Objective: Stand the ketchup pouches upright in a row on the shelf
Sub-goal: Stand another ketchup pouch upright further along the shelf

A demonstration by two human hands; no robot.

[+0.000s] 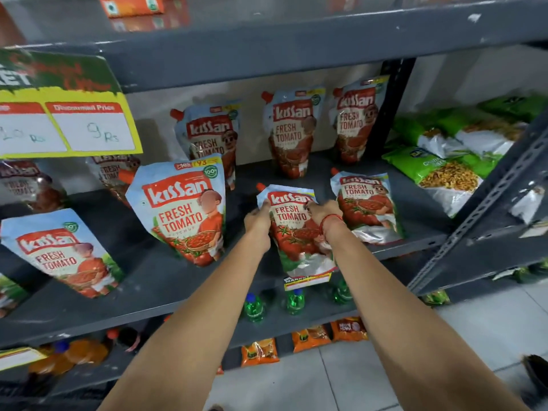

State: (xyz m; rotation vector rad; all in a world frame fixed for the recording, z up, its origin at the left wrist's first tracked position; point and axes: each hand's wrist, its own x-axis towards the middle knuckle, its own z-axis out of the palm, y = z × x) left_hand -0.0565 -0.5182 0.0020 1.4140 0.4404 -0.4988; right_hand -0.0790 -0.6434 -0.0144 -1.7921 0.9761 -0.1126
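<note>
Several Kissan ketchup pouches with red caps are on the dark grey shelf (166,280). My left hand (258,218) and my right hand (322,211) grip the two upper corners of one pouch (292,223) that leans back near the shelf's front edge. Right of it another pouch (366,206) lies tilted back. Three pouches stand upright against the back wall, one at the left (209,137), one in the middle (292,130), one at the right (355,120). A larger pouch (182,209) stands at centre left, and another large one (60,252) leans at far left.
A yellow and green price card (65,114) hangs from the shelf above, partly hiding two more pouches behind it. Green snack bags (450,167) fill the right end of the shelf. A slanted metal upright (486,203) stands at the right. Green bottles (295,301) and orange packets sit below.
</note>
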